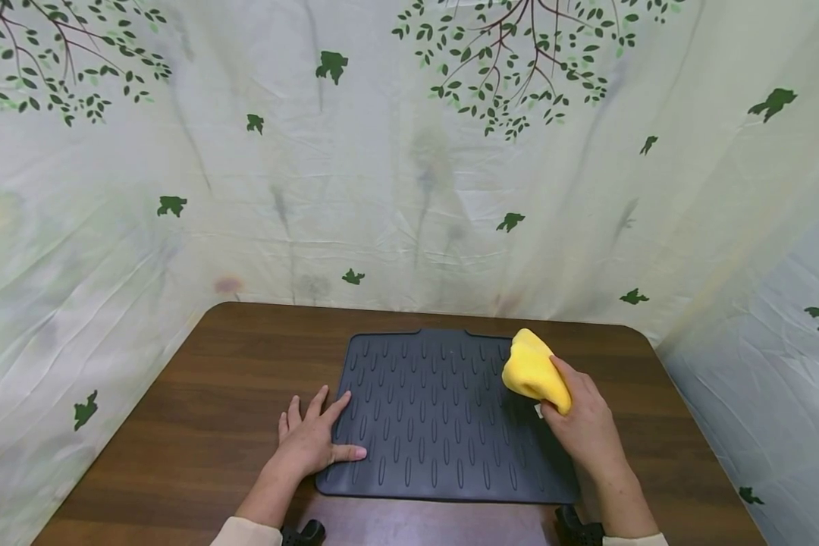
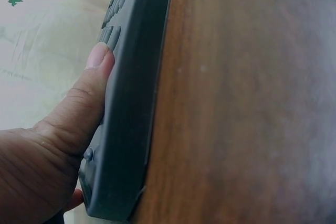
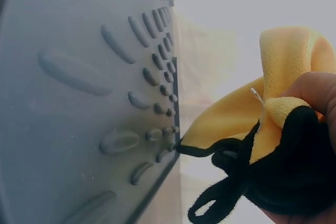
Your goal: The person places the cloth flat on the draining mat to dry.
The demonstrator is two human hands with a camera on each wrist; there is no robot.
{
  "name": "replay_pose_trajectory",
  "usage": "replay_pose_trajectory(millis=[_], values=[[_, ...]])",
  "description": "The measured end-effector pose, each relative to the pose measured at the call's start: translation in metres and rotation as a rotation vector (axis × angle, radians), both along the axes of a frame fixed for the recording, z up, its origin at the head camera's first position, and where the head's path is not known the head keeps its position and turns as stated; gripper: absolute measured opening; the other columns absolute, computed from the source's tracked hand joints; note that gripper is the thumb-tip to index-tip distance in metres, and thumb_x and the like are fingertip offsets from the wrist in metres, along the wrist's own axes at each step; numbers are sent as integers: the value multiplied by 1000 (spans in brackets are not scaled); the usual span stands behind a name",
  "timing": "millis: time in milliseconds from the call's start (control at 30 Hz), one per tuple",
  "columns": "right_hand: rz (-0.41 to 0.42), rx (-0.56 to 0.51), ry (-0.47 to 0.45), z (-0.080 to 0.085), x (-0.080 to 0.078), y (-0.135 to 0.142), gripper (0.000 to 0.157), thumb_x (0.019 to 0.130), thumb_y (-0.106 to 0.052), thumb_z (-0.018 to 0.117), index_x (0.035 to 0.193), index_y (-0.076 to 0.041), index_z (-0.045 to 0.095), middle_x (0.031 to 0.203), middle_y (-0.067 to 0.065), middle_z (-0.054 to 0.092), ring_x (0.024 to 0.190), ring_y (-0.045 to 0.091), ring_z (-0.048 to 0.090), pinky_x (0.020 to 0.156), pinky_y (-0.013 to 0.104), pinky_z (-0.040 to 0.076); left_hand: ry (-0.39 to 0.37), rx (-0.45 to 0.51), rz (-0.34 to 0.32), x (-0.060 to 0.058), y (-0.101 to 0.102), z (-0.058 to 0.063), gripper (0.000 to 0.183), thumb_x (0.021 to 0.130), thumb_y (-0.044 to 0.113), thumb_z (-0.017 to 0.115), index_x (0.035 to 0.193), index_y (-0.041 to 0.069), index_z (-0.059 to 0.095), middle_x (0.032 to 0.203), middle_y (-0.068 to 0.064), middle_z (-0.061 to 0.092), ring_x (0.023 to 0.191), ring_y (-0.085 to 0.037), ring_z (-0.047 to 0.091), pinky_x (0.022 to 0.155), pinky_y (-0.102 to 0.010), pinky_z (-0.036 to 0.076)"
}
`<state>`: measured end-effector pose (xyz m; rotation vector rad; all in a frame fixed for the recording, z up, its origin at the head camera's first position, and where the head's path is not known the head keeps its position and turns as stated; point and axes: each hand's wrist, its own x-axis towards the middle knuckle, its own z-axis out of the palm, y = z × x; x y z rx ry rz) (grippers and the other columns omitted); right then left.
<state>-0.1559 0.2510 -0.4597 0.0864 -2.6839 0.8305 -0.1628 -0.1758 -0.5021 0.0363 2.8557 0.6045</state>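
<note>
A dark grey rubber mat (image 1: pixel 423 425) with raised oval ribs and a raised rim lies on the wooden table. My left hand (image 1: pixel 310 440) rests at its left edge with fingers spread; the thumb (image 2: pixel 84 98) lies over the rim in the left wrist view. My right hand (image 1: pixel 587 417) grips a bunched yellow cloth (image 1: pixel 535 371) above the mat's right side. In the right wrist view the cloth (image 3: pixel 289 61) shows a black edging and a black hanging loop (image 3: pixel 215 198). Part of the cloth is hidden within the right hand.
The brown wooden table (image 1: pixel 246 364) extends around the mat on its left and right. A pale curtain (image 1: pixel 382 189) printed with green leaves and branches hangs behind the table and along both sides. Black wrist straps (image 1: pixel 303 533) show at the bottom of the head view.
</note>
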Motion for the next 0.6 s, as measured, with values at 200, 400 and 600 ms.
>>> replay_pose_trajectory(millis=[200, 400, 600], values=[[15, 9, 4, 0, -1, -8, 78, 83, -9, 79, 152, -14, 44, 130, 18, 56, 101, 34, 57, 88, 59, 55, -3, 1, 3, 0, 0, 1, 113, 66, 71, 80, 161, 31, 34, 171, -17, 14, 151, -64, -2, 116, -80, 5], [43, 7, 16, 1, 1, -17, 79, 81, -5, 81, 152, -12, 45, 130, 19, 57, 103, 34, 58, 89, 60, 55, -3, 6, 0, 0, 0, 1, 113, 66, 71, 80, 161, 30, 34, 171, -18, 14, 151, -63, -2, 116, -80, 5], [37, 18, 27, 0, 3, -19, 80, 80, -6, 82, 151, -12, 45, 130, 18, 57, 102, 33, 58, 89, 59, 56, -3, 7, 0, 1, 0, 2, 113, 66, 71, 80, 161, 30, 34, 171, -18, 14, 151, -63, -2, 116, -80, 5]])
